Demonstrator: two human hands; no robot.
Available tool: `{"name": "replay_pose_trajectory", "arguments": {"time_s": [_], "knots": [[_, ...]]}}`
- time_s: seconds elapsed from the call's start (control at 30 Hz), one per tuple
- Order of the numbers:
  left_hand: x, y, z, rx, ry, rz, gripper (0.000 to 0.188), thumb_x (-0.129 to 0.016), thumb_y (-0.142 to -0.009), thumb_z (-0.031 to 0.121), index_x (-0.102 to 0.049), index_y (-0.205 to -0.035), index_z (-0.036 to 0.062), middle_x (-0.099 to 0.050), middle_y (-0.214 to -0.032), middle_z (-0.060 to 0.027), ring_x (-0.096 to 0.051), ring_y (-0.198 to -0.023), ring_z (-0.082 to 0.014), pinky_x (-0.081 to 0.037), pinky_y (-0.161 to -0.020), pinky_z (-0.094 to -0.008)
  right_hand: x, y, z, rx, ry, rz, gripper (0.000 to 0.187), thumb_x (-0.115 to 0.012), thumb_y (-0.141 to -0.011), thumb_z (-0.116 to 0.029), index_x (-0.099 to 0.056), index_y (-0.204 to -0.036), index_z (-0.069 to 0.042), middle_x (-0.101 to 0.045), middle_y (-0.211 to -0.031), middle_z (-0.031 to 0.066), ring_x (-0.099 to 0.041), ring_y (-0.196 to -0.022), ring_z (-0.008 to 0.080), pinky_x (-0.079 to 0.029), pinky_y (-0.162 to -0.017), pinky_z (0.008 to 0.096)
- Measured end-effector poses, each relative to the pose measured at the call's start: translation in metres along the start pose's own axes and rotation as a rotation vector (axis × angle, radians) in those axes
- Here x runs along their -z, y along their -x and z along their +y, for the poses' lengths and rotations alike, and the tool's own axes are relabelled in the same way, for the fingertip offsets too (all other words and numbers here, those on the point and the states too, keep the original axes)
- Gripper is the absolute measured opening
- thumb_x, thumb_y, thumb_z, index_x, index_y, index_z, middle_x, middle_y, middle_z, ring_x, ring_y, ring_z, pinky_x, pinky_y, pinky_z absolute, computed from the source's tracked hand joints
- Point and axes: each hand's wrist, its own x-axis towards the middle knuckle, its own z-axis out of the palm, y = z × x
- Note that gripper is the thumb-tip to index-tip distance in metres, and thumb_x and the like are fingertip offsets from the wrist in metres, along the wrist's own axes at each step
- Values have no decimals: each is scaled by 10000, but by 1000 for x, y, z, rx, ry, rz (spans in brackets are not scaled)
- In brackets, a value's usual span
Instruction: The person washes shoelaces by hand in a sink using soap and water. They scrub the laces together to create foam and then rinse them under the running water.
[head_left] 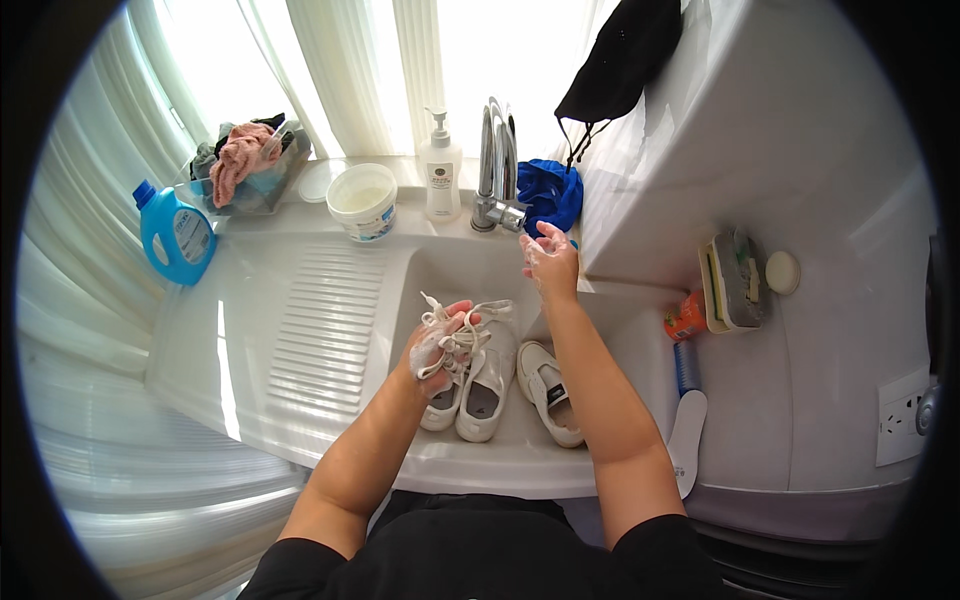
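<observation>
I'm watching everything against the tap (495, 185), chrome and curved, at the back of the sink (450, 478). Here's the left hand (430, 355), toward the body from the tap and a little left of it, suds over its skin, its fingers curled round bunched white laces (465, 340). The right hand (555, 268) is up just in front of the tap, slightly right, wet and foamy, its fingers loosely spread with nothing I can see in them; whether a fingertip touches the metal, I can't tell. Three white shoes sit in the basin, all nearer the body than the tap: a left shoe (440, 412), partly hidden by the hand and laces, a middle shoe (485, 395) close beside it, and a right shoe (540, 380), tilted, just right of the tap's line. Left of the tap I've got a white pump bottle (440, 185), then a white tub (362, 205), and farthest out a blue jug (180, 238); the ribbed washboard (328, 335) lies left and nearer the body. A blue cloth (555, 190) is bunched just right of the tap, while a white insole (687, 440) lies well to its right, far nearer the body.
</observation>
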Motion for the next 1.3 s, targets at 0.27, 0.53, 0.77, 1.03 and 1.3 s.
{"name": "replay_pose_trajectory", "arguments": {"time_s": [0.27,0.53,0.77,1.03,1.3], "knots": [[-24,-25,12,2,27,-24,262,-594,-873,136,-522,-1110,52,-626,-960,-80,-618,-813,-159,-512,-593,-250,-19,-58,19,362,448,125,295,-698,-732,-240,-689,-973,-69,-677,-748,115,-624,-618,131,-490,-611,274],[-18,-29,10,-52,87,3,393,-611,-870,212,-454,-1193,53,-598,-1049,-86,-600,-836,-169,-471,-582,-254,-32,21,55,-62,-176,-48,629,-565,-875,-408,-363,-1352,-51,-568,-1188,150,-577,-1037,266,-494,-771,361],[-7,3,23,-33,-444,-35,697,-683,-781,52,-296,-1357,-7,-560,-1130,-153,-592,-952,-200,-493,-795,-286,-27,85,46,-630,-671,-455,267,-469,-849,18,-544,-1104,-5,-606,-1002,133,-627,-842,238,-530,-749,342],[17,48,47,35,-647,72,498,-658,-772,-4,-449,-1221,-59,-625,-984,-176,-626,-848,-177,-523,-722,-265,-10,56,26,-565,-600,-337,115,-407,-747,-19,-476,-683,-85,-439,-588,10,-422,-523,146,-389,-505,290],[21,65,40,-15,-539,129,417,-664,-788,44,-491,-1152,-65,-635,-943,-170,-625,-865,-192,-520,-727,-280,-27,55,11,-475,-322,-200,271,-570,-813,-344,-542,-691,-103,-426,-539,-9,-402,-474,140,-373,-475,281]]}}
